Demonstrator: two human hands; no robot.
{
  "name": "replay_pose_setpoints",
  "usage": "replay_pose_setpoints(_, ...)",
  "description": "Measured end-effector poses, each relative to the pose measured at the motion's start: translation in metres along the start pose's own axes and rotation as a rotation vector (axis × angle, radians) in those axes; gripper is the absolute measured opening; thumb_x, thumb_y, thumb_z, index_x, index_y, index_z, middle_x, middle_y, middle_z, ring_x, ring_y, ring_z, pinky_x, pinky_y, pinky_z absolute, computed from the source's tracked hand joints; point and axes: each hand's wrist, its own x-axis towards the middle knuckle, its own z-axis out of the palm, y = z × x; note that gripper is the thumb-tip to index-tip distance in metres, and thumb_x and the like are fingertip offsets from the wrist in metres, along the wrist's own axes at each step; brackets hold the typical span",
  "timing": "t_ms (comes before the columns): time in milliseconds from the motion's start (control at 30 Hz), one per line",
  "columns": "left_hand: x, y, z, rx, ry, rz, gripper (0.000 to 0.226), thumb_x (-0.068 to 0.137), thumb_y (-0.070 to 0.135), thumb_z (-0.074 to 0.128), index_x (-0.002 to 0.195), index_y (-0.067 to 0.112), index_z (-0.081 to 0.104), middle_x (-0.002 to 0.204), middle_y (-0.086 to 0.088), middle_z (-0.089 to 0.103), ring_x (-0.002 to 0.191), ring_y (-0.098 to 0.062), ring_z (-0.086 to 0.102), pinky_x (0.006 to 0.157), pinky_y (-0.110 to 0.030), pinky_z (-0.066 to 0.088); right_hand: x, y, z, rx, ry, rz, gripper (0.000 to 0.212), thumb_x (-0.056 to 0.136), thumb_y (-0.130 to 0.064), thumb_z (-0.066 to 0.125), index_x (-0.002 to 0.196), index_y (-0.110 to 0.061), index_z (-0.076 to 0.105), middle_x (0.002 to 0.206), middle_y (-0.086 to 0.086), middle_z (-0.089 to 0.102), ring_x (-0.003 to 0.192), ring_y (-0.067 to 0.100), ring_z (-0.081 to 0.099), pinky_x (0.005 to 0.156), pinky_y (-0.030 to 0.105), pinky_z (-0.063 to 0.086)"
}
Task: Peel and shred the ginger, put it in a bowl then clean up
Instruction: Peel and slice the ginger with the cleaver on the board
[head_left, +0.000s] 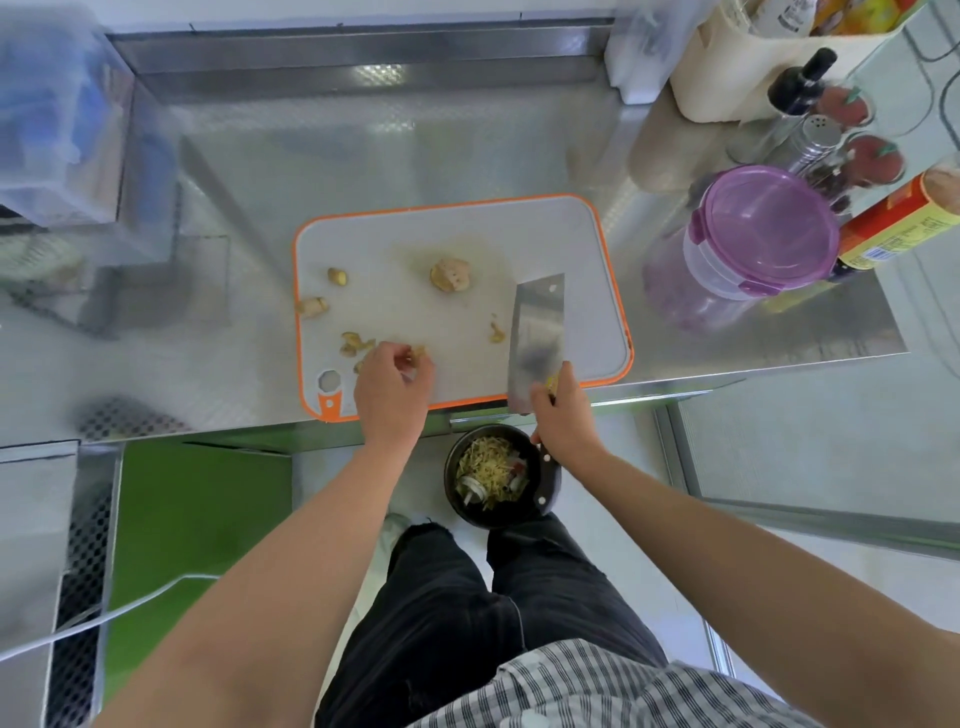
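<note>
A white cutting board (587, 249) with an orange rim lies on the steel counter. On it are a peeled ginger chunk (450, 274), two small ginger pieces (337, 276) at its left, and peel scraps (356, 344) near the front edge. My left hand (392, 387) is over the board's front left, fingers curled and pinching a peel scrap. My right hand (563, 421) grips the cleaver (537, 322) near the top of its handle, with the blade over the board's right side. Below the counter edge a black round container (453, 501) holds shredded ginger and other scraps.
A purple-lidded plastic container (763, 228) stands right of the board. Behind it are bottles, a shaker and a red-yellow canister (893, 223). A cream box (737, 67) stands at the back right. A blurred plastic tub (57, 119) is at the far left.
</note>
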Motion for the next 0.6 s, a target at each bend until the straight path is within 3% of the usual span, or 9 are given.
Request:
replay_pose_setpoints(200, -0.004, -0.019, -0.022, -0.010, -0.046, 0.028, 0.023, 0.088, 0.031, 0.061, 0.100, 0.012, 0.063, 0.093, -0.003, 0.064, 0.081, -0.019, 0.058, 0.078, -0.038, 0.048, -0.023, -0.002, 0.033, -0.053, -0.010, -0.011, 0.019, 0.099, -0.022, 0.037, 0.111, -0.008, 0.034, 0.077, 0.014, 0.051, 0.058, 0.033, 0.057, 0.046, 0.031, 0.043)
replay_pose_setpoints(300, -0.004, -0.027, -0.036, 0.001, -0.026, 0.028, 0.023, 0.088, 0.030, 0.062, 0.103, 0.012, 0.064, 0.092, -0.001, 0.065, 0.084, -0.019, 0.058, 0.079, -0.035, 0.046, -0.029, -0.011, 0.042, -0.022, -0.024, 0.002, 0.020, 0.099, -0.018, 0.036, 0.116, -0.007, 0.034, 0.077, 0.012, 0.050, 0.053, 0.024, 0.051, 0.036, 0.019, 0.038)
replay_pose_setpoints(500, 0.004, -0.054, -0.058, 0.026, -0.018, 0.026, 0.032, 0.089, 0.042, 0.057, 0.095, 0.013, 0.068, 0.096, -0.008, 0.061, 0.093, -0.027, 0.057, 0.080, -0.035, 0.048, -0.042, -0.023, 0.069, 0.004, -0.043, 0.007, 0.026, 0.099, -0.017, 0.035, 0.123, -0.006, 0.035, 0.072, 0.010, 0.049, 0.045, 0.016, 0.048, 0.036, 0.015, 0.038)
replay_pose_setpoints(600, 0.007, -0.062, -0.067, 0.009, -0.004, 0.032, 0.033, 0.092, 0.037, 0.056, 0.084, 0.006, 0.064, 0.095, -0.020, 0.061, 0.095, -0.035, 0.055, 0.069, -0.010, 0.034, -0.045, -0.021, 0.072, 0.033, 0.064, 0.019, 0.030, 0.098, -0.016, 0.036, 0.127, -0.009, 0.035, 0.085, 0.017, 0.058, 0.049, 0.021, 0.051, 0.048, 0.029, 0.046)
